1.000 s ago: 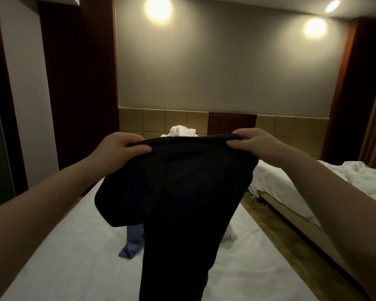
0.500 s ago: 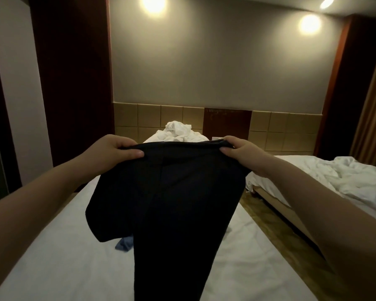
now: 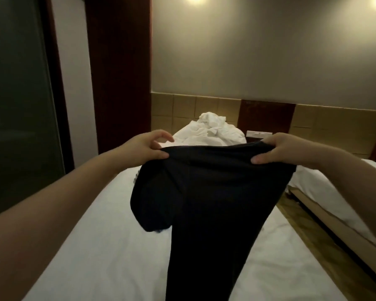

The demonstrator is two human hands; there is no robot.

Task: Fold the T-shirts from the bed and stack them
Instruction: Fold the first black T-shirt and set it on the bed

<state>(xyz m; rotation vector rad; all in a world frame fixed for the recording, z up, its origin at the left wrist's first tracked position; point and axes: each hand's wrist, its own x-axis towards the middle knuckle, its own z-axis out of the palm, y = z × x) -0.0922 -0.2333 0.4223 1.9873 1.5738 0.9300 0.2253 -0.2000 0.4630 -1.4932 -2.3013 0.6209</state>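
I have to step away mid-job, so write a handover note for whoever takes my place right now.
The left hand pinches the top edge of the black T-shirt.
The right hand grips the same edge at its other end.
The shirt hangs unfolded above the bed.
Done: nothing that shows; no folded stack is in view.
Left: lay it flat, fold it, start the stack, then handle any other shirts.

Hotel bedroom: twin beds [image 3: 100, 246] (white linen), padded headboard [image 3: 204, 107].
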